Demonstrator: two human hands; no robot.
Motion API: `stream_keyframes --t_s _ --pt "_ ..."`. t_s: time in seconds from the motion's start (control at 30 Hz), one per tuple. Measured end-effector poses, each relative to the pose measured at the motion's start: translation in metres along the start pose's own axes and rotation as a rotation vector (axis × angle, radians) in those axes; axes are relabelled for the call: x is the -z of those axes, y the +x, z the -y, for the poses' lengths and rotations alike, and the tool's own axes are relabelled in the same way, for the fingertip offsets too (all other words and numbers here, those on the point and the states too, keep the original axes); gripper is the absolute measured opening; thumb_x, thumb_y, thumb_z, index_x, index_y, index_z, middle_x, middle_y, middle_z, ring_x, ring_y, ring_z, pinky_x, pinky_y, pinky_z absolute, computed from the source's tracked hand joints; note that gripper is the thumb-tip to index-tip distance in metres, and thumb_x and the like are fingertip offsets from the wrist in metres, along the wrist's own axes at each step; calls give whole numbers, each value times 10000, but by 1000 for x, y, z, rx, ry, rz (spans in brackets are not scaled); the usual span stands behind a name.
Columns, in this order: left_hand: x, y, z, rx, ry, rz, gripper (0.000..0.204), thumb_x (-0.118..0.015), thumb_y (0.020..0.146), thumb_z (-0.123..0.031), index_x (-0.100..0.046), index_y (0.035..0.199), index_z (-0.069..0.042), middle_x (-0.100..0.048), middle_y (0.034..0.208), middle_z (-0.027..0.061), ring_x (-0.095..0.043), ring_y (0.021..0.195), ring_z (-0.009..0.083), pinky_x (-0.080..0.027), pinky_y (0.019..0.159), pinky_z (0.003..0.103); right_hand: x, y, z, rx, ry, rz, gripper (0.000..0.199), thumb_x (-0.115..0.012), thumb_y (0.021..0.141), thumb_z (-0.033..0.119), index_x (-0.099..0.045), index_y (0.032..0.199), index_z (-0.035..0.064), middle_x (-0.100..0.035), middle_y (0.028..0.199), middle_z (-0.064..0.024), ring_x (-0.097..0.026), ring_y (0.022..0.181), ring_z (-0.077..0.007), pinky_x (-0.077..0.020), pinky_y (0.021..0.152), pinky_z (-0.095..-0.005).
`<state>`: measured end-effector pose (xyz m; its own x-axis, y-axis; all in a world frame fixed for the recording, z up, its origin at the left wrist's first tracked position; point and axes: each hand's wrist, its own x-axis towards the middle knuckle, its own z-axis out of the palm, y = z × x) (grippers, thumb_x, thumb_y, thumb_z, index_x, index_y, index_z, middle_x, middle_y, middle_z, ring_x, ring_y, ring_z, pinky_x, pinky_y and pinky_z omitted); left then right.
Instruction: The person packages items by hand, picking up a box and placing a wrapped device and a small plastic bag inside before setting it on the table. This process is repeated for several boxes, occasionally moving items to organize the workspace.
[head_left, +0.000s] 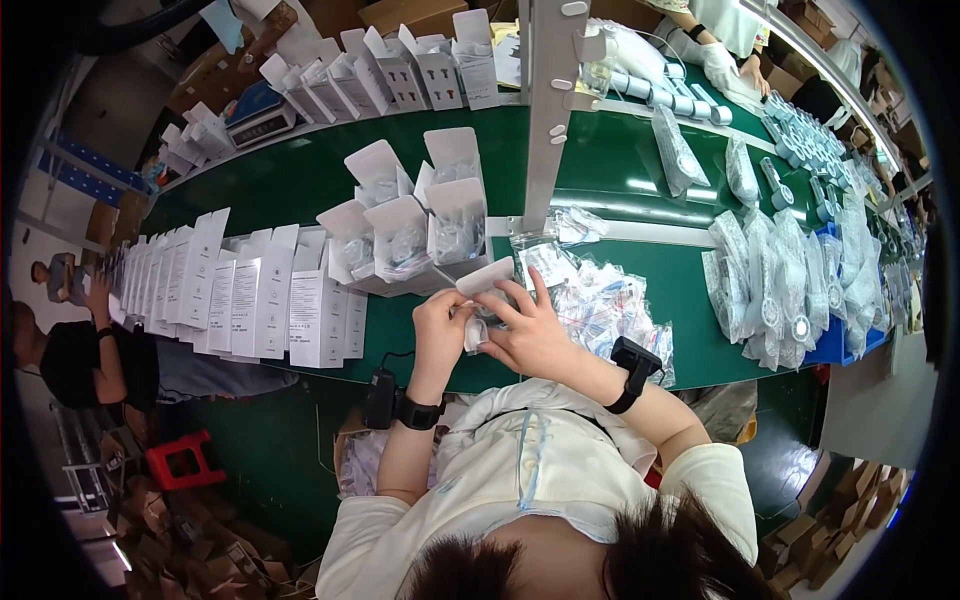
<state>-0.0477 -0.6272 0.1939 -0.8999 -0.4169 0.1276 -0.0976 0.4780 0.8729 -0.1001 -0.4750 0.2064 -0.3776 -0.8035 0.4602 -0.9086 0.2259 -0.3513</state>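
In front of my chest, a small white cardboard box [474, 337] with its flap raised is between my two hands. My left hand [438, 328] closes its fingers on the box's left side. From the right, my right hand [535, 325] grips it between thumb and forefinger, the other fingers spread. The box's inside is mostly hidden by my fingers. Right beside my right hand lies a pile of small clear bags [612, 310] with printed slips and coloured pieces. Several open white boxes [405, 225] holding bubble-wrapped items stand just beyond my left hand.
Closed white boxes [265, 300] line the left side of the green table [640, 225]. A metal post [545, 120] rises beyond my hands. Bubble-wrapped items [770, 290] and a blue bin [830, 345] are at right. Co-workers' hands [735, 70] show at far right; another person sits left.
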Motion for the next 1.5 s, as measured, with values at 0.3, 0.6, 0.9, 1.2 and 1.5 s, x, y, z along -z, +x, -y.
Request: stream_keyframes --t_s 0.3,0.6,0.9,1.2,1.5 --pt "43 -7 7 34 21 -120 64 -603 683 30 -556 726 42 -555 651 103 -504 531 166 -379 498 247 -32 -4 -20 79 360 -136 375 -698 642 196 -583 980 84 -432 1147 -116 -359 1120 -321 -297 944 -454" --pt "128 17 49 106 140 76 134 -591 730 26 -574 863 17 -577 899 64 -535 762 116 -428 629 224 -98 19 -21 -77 643 220 678 -661 728 241 -326 1303 111 -292 1313 -175 -283 1212 -358 -267 1003 -411" --pt "231 34 67 807 1273 -111 701 -610 765 -308 -263 1324 -67 -150 1402 181 -164 1262 411 -229 967 528 -26 -13 -107 -405 385 -256 261 -613 723 66 -568 980 55 -567 995 -116 -513 972 -285 -411 835 -358" --pt "246 -32 110 255 865 -320 889 -685 692 -283 -136 1357 -68 -176 1388 205 -233 1254 371 -248 986 452 36 -19 -366 -1100 -710 -269 545 -635 690 207 -434 1181 83 -527 1059 -139 -455 1045 -332 -367 861 -470" --pt "106 -45 -52 119 -18 -132 1115 -820 478 -278 -160 1336 -14 -314 1249 173 -325 1165 303 -279 955 395 20 -43 -356 -1079 -693 517 677 -720 594 258 -391 1159 84 -539 1038 -136 -496 1000 -374 -401 798 -540"
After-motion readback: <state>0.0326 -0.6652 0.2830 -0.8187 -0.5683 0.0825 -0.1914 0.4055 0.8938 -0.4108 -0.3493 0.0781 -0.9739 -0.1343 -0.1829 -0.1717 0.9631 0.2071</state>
